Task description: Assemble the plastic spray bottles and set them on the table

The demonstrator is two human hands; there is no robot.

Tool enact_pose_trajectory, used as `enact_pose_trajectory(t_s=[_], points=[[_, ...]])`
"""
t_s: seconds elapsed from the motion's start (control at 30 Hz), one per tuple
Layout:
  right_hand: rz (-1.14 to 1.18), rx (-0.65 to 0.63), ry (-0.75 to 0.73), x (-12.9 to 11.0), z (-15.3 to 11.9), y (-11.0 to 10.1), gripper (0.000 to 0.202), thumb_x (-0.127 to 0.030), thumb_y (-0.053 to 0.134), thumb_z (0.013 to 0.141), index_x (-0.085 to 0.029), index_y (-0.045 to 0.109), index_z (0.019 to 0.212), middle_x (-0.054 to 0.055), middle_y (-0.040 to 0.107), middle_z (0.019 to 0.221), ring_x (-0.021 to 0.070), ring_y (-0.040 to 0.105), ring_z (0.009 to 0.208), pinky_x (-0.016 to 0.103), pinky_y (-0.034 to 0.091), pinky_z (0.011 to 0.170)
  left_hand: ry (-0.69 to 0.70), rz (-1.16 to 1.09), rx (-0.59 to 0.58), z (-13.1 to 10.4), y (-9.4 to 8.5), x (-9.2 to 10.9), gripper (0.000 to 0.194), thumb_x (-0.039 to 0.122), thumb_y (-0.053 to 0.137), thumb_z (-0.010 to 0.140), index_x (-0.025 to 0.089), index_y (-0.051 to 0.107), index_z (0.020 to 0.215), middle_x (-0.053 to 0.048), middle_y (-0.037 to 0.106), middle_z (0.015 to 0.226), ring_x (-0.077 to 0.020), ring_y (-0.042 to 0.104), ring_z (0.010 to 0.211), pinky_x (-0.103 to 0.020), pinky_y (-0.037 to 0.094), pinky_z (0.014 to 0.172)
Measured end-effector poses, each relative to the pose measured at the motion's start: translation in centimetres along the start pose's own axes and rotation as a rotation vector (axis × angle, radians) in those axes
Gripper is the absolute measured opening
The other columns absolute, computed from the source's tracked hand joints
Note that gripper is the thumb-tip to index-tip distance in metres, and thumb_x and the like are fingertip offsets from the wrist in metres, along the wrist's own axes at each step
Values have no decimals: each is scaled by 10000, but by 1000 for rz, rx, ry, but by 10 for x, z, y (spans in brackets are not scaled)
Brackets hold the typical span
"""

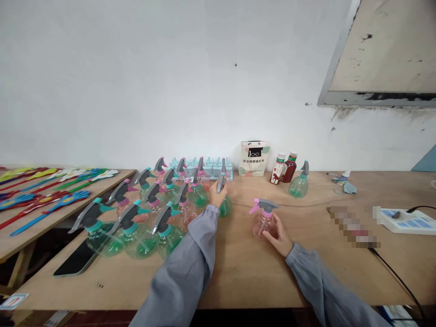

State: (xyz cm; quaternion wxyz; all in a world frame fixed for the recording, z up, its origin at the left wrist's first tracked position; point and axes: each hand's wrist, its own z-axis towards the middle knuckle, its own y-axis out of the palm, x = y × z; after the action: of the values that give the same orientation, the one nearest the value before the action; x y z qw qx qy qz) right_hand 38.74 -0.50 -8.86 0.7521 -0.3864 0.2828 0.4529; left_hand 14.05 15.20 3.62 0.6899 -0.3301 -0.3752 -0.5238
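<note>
My left hand (217,195) is closed around the grey trigger head of a green spray bottle (225,206), which stands at the right end of a group. My right hand (279,237) grips a pink spray bottle (263,225) by its round body; its pink nozzle points left and it appears to rest on the table. Several more spray bottles (136,238), some green and some pink with grey triggers, stand close together left of my left hand. Apart from them, one green spray bottle (299,185) stands at the back right.
A pale blue plastic mould set (218,169), a paper bag (254,159) and two sauce bottles (284,169) stand by the wall. A phone (75,260) lies front left. A power strip (408,221) with cables is at right. Colourful hand-shaped toys (64,202) cover the left table.
</note>
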Motion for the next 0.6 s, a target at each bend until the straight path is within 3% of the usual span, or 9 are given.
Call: enact_pose_trajectory(t_s=[0.1,0.2,0.33,0.47,0.6], points=[[5,5,12,0,-1,1,754,-535,667,856,-258,340,1476,135,483,1466,328,459,1395,571,317,1205,6,8,26,10,7,-4,112,262,675,724,159,686,766,33,541,580,-132,512,584,-269,448,640],[4,9,26,0,-2,1,759,-542,670,852,-260,339,1474,137,479,1470,329,453,1399,572,310,1208,26,7,15,16,11,-5,161,284,710,721,162,694,826,7,616,659,-151,576,654,-306,503,722],[12,-1,29,1,-2,1,761,-550,668,852,-261,336,1472,142,479,1469,332,455,1399,580,307,1206,24,-5,14,18,13,-5,407,325,778,700,176,687,1068,-76,718,957,-227,662,920,-416,524,919],[28,-11,35,2,-2,1,780,-558,666,852,-260,321,1485,147,462,1487,329,450,1406,574,310,1207,-11,-7,71,14,14,-7,680,308,854,644,206,590,1263,-141,644,1266,-312,567,1244,-506,436,1093],[12,-9,32,1,-2,1,779,-551,671,851,-260,325,1485,144,460,1491,322,438,1416,575,300,1213,-46,34,65,9,12,-8,776,306,855,658,233,479,1334,-141,566,1376,-314,532,1300,-542,403,1121]])
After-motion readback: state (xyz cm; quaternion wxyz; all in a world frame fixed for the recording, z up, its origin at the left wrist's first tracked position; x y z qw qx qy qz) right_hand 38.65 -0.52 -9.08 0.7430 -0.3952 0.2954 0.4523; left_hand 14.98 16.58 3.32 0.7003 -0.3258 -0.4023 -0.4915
